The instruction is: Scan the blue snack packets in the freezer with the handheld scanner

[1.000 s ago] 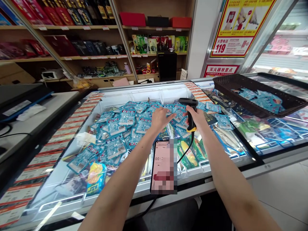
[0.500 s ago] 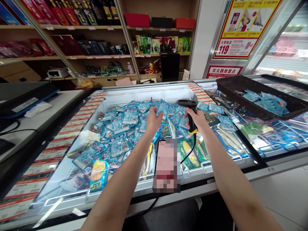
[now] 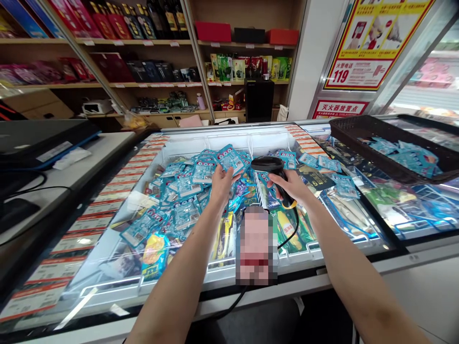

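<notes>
My left hand (image 3: 223, 184) grips a blue snack packet (image 3: 231, 160) by its lower edge, its printed side with a pale label facing up. Around it, on the glass top of the freezer, lies a heap of similar blue packets (image 3: 186, 212). My right hand (image 3: 291, 185) is wrapped round the handle of a black barcode scanner (image 3: 268, 164), whose head points left toward the held packet. A cable runs from the scanner's yellow-tipped grip. Between my forearms a phone (image 3: 256, 243) lies on the freezer's near edge, its screen mostly blurred out.
A dark brown basket (image 3: 385, 165) with blue packets stands on the right. Several loose packets (image 3: 344, 185) lie left of it. At the left is a white counter (image 3: 111, 143) with a black device. Stocked shelves (image 3: 150, 86) and a black box-shaped unit (image 3: 258, 100) stand behind.
The packet in my left hand is now raised and turned flatter to view. My right hand has tilted the scanner and brought its head left, nearer the packet. The view has shifted slightly left.
</notes>
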{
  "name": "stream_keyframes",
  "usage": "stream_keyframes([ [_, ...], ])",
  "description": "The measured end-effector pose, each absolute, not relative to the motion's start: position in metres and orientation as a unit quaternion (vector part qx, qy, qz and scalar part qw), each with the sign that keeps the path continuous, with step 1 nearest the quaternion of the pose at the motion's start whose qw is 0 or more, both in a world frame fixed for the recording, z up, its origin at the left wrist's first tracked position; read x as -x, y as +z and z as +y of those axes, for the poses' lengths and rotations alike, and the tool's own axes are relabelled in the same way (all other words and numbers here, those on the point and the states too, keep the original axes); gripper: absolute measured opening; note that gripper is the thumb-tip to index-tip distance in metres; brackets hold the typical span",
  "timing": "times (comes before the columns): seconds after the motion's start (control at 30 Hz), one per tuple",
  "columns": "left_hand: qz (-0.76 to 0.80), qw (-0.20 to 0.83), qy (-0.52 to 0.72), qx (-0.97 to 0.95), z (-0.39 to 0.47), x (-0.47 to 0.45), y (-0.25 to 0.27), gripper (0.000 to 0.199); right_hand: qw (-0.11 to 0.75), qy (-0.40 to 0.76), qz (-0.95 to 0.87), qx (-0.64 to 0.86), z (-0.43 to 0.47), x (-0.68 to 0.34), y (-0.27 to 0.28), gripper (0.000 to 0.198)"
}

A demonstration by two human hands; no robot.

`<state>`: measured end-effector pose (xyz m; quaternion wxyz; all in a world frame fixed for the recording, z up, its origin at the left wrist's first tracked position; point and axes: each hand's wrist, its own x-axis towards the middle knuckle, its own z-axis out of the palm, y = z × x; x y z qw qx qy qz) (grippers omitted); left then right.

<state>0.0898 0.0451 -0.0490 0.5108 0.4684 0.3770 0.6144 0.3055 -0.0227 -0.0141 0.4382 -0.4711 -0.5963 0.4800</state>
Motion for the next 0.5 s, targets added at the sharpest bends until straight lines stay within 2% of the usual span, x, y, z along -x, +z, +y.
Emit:
stream_keyframes([
  [0.5,0.400,0.470,0.616,-0.490,0.0475,-0.0889,-0.0569,0.043,0.409,0.454,-0.646,0.457,-0.0233,-0.3042,-0.0186,0.041],
])
